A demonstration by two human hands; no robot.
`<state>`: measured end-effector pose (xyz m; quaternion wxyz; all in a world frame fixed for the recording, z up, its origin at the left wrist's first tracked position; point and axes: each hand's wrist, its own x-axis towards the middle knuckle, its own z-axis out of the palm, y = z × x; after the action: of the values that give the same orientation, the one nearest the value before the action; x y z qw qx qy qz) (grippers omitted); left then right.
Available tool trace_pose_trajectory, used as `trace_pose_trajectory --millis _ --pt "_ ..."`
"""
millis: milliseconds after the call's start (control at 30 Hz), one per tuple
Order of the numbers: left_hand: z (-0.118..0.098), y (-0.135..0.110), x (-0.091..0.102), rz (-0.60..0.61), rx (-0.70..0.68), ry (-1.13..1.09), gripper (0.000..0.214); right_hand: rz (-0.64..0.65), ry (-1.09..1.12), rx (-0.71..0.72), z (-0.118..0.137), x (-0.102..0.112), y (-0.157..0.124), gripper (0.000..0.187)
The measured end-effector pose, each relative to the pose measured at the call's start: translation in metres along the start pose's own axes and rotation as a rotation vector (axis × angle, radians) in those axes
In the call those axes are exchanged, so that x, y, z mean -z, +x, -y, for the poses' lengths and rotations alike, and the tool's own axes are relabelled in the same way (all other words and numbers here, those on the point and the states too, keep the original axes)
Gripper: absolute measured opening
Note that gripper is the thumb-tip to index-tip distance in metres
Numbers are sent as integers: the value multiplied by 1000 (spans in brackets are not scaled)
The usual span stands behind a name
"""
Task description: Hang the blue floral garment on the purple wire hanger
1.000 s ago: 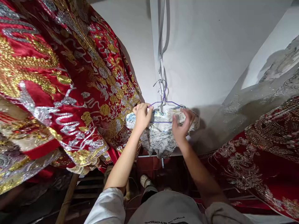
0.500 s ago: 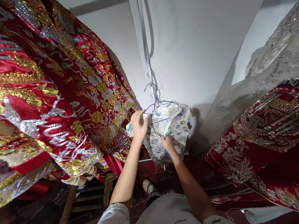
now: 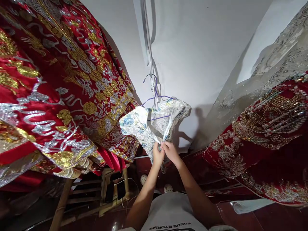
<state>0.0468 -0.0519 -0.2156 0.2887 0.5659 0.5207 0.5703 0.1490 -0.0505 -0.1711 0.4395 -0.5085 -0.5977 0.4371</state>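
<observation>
On the far left hangs one big red robe point(image 3: 60, 96). It is shiny and smooth, with thick gold and silver thread sewn on in flowers and curly lines. Under it, low down, stands one wooden frame point(image 3: 61, 205) made of pale round poles.

In the middle there is one white strip point(image 3: 148, 38), long and thin, running down the plain white wall point(image 3: 204, 48). One hanger point(image 3: 155, 93) hooks by this strip. It is thin purple wire, bent into a hook on top and a triangle below. On the hanger hangs one little dress point(image 3: 144, 123). It is white, with blue and yellow flowers, and looks a bit shiny. It is just beside the red robe.

Two hands are at the lower front of the little dress. The left hand point(image 3: 157, 155) is closed, pinching one front edge of the cloth. The right hand point(image 3: 170, 150) is closed too, pinching the other edge. The two hands touch each other. Below them, two pale shoes point(image 3: 143, 178) show on the dark red floor.

On the right hangs one see-through cloth point(image 3: 264, 80), grey and thin, with tiny sparkly bits. In front of it is one more red cloth point(image 3: 264, 138), bumpy with lots of gold and silver beads in rows and loops.
</observation>
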Motion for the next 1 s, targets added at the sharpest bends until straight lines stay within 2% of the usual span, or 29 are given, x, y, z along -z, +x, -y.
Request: trace_pose_trajectory --millis 67,133,267,433,500,600,700,800,833,900,1000 --pt "-5 1 2 -23 -9 -6 13 113 77 -46 11 4 -4 33" --pt "-8 -2 5 -41 -36 5 14 150 166 -92 27 11 -1 30" --pt "-9 -8 15 -18 -114 75 18 -4 343 -86 79 29 28 30" --pt "-1 -6 19 71 -133 167 20 -69 437 84 155 42 76 29" --pt "4 -1 20 112 -100 167 22 -84 445 111 170 42 85 29" --pt "-4 15 27 158 -67 133 23 -36 422 141 173 40 85 34" --pt "-44 47 41 88 -124 51 20 23 380 166 165 38 79 39" --pt "-105 91 57 -71 -303 -31 36 21 320 200 164 38 74 40" --pt "-125 105 61 -82 -370 -5 35 20 296 222 165 38 73 40" --pt "-156 127 67 9 -485 139 26 8 237 276 165 37 75 38" --pt "-183 145 73 141 -597 338 21 -83 69 331 151 33 83 34"
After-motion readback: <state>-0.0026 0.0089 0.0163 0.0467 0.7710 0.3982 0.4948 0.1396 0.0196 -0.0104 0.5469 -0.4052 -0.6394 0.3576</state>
